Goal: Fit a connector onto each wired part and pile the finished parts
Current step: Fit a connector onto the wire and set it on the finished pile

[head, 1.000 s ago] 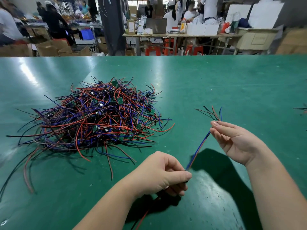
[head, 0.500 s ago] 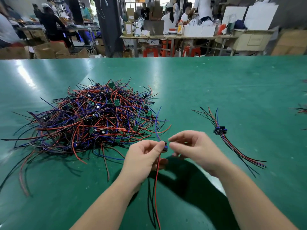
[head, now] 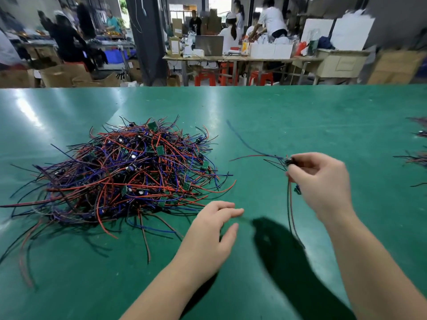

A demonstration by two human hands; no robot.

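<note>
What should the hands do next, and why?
Probably the right hand should set down the wired part it pinches, lifted with wires dangling over the green table. The left hand is open and empty beside the big wire pile, ready to pick another.

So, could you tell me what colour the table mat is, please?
The table mat is plain green; the head view shows it best.

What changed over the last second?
The left hand let go of the wired part and is now open beside the wire pile. The right hand now grips the part alone and has carried it right and farther out. The pile and green table are unchanged.
</note>
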